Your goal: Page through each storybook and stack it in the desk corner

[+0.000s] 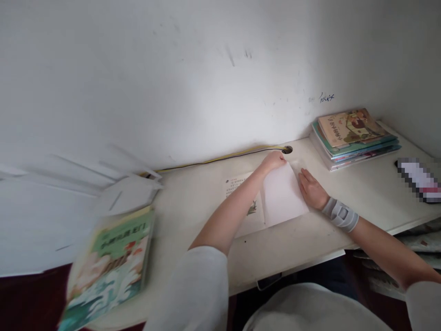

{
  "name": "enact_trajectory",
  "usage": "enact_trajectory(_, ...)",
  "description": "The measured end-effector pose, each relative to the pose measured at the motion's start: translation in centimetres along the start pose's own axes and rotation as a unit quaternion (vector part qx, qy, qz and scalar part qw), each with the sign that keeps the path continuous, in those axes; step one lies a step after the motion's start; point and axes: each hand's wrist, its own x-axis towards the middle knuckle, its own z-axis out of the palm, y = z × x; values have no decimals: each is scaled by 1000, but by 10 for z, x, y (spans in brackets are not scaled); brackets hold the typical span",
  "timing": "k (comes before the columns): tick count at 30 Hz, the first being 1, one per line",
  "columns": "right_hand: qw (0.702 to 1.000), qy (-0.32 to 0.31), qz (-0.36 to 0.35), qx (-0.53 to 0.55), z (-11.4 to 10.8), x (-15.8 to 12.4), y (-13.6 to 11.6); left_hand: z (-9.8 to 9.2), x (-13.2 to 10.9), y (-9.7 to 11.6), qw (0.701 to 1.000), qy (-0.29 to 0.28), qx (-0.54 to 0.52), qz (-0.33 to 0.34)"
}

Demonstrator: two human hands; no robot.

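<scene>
An open book (285,195) lies on the desk in front of me. Its left page carries printed text and a small picture, partly covered by my left forearm, while the right side is blank and pale. At the top edge of that blank side, my left hand (274,161) is closed, the fingers pinching the sheet's upper corner. My right hand (313,189), with a grey band around the wrist, rests along the book's right edge. Its fingers are stretched out and hold nothing. Something faintly see-through shows just beyond the upper right corner.
A stack of books (354,133) stands at the back right by the wall. A blurred-out phone (418,179) lies at the far right. On the left sits a green illustrated book (113,266). A yellow and black cable (213,160) runs along the wall to a desk hole (288,149).
</scene>
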Motion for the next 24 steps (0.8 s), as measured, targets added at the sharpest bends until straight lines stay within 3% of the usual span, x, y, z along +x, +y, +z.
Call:
enact_trajectory(5, 1000, -3, 9, 3, 3, 0, 0, -13, 4, -2, 997, -70, 6, 0)
enact_trajectory(9, 1000, -13, 15, 2, 3, -1, -1, -13, 1, 0, 997, -72, 8, 10)
enact_trajectory(18, 999, -6, 2, 32, -3, 0, 4, 30, -17, 1, 989, 133, -3, 57)
enact_trajectory(24, 999, -27, -5, 20, -3, -1, 6, 30, -33, 9, 978, 190, 25, 82)
